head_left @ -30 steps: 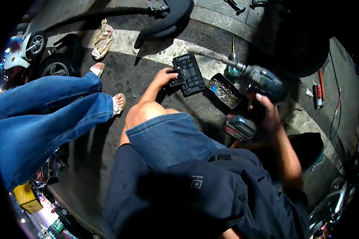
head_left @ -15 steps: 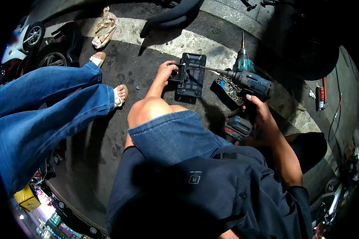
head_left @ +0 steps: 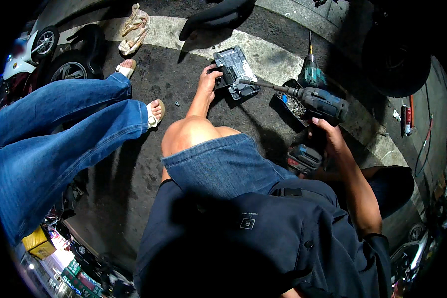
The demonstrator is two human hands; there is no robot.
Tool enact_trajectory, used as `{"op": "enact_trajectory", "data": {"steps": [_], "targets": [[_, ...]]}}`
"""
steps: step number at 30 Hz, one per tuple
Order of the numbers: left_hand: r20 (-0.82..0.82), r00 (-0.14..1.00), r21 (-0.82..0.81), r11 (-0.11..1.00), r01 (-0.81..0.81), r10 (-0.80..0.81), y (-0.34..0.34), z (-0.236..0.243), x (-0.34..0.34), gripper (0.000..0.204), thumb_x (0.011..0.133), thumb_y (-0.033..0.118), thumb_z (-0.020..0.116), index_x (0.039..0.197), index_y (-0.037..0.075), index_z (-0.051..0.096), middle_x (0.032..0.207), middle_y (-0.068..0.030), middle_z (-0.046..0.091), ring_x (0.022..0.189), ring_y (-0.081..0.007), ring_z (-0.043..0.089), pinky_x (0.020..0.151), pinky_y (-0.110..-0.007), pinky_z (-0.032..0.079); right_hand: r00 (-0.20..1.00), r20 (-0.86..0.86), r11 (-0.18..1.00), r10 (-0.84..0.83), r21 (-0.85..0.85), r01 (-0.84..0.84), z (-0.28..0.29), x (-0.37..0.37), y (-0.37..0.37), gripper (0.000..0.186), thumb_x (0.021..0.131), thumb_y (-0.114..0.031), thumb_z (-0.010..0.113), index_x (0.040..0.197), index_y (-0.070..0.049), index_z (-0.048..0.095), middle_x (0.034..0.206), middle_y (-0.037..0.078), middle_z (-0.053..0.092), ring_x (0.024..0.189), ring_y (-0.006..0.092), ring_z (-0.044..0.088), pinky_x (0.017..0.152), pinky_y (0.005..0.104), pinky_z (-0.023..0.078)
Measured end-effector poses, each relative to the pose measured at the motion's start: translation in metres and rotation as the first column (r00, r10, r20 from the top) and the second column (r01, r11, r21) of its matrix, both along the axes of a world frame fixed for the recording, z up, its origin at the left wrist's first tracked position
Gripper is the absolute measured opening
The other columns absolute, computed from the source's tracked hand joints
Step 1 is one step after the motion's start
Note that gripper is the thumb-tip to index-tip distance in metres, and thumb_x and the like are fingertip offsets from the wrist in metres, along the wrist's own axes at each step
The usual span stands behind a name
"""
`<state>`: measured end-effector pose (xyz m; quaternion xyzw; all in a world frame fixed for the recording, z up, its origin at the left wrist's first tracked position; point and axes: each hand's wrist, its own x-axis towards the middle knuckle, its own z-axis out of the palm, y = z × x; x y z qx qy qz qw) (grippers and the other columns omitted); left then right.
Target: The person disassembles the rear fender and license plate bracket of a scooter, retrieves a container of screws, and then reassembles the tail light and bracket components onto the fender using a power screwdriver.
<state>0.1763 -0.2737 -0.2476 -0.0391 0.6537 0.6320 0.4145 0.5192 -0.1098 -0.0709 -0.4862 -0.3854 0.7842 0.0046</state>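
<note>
drill (head_left: 325, 103), cordless, dark body, in person's right hand (head_left: 329, 133); fingers wrapped round the grip, thumb up at the back of the body, grip itself mostly in shade. battery (head_left: 304, 158) at the bottom end of it, dark with a red part. long shaft (head_left: 275, 87) points left, its tip over the near end of a black plastic part (head_left: 241, 67); cannot tell if tip touches

left hand (head_left: 209, 82) pinches the left edge of that plastic part, thumb on top, other fingers partly hidden. part is tilted, ribbed face catching light, out past the bare knee (head_left: 192, 131) and denim shorts (head_left: 228, 164)

under and beside the drill: dark bin (head_left: 285, 116) on the pavement (head_left: 134, 164), small metal fasteners (head_left: 297, 107) and a bit of blue in it, partly covered by the drill. just beyond the bin a teal drill (head_left: 313, 74) with a yellowish bit (head_left: 310, 47) pointing away

further out: curved black panel (head_left: 221, 19) at top, crumpled pale cloth (head_left: 134, 30) on the painted stripe (head_left: 166, 34), big dark tire (head_left: 395, 64) upper right, red can (head_left: 407, 120) below it, thin hose (head_left: 428, 133) near the can

at left, another person in blue jeans (head_left: 69, 116) and light sandals (head_left: 152, 119), wheel (head_left: 69, 70) beyond their legs, yellow box (head_left: 38, 243) lower left
</note>
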Motion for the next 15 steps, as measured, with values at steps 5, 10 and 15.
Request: {"op": "enact_trajectory", "data": {"steps": [5, 10, 15], "targets": [[-0.053, 0.998, 0.032, 0.999, 0.039, -0.037, 0.0, 0.015, 0.01, 0.054, 0.067, 0.005, 0.065, 0.119, 0.004, 0.051, 0.096, -0.0099, 0.061, 0.084, -0.018, 0.059, 0.076, -0.03, 0.049, 0.999, -0.044, 0.998, -0.009, 0.064, 0.012, -0.004, 0.004, 0.001, 0.023, 0.08, -0.022, 0.065, 0.096, -0.005, 0.059, 0.08, 0.004, 0.06, 0.068, 0.015, 0.056, 0.064, 0.0298, 0.046], [-0.048, 0.996, 0.162, 0.984, 0.076, -0.069, -0.001, 0.036, 0.031, 0.059, 0.072, 0.009, 0.066, 0.126, -0.002, 0.045, 0.105, -0.0121, 0.059, 0.091, -0.0185, 0.06, 0.08, -0.029, 0.05, 0.997, -0.064, 0.993, -0.04, 0.106, 0.046, 0.013, 0.0, -0.002, 0.03, 0.078, -0.021, 0.065, 0.101, -0.005, 0.055, 0.08, 0.004, 0.056, 0.07, 0.0165, 0.055, 0.066, 0.0319, 0.046], [-0.149, 0.986, 0.146, 0.984, 0.1, -0.078, 0.003, 0.056, 0.043, 0.06, 0.073, 0.013, 0.066, 0.127, -0.002, 0.045, 0.107, -0.0116, 0.058, 0.096, -0.0189, 0.057, 0.087, -0.029, 0.045, 0.994, -0.066, 0.993, -0.091, 0.071, 0.095, 0.016, 0.0, -0.001, 0.033, 0.077, -0.02, 0.068, 0.104, -0.006, 0.056, 0.085, 0.004, 0.057, 0.073, 0.0163, 0.055, 0.067, 0.0316, 0.045]]}}
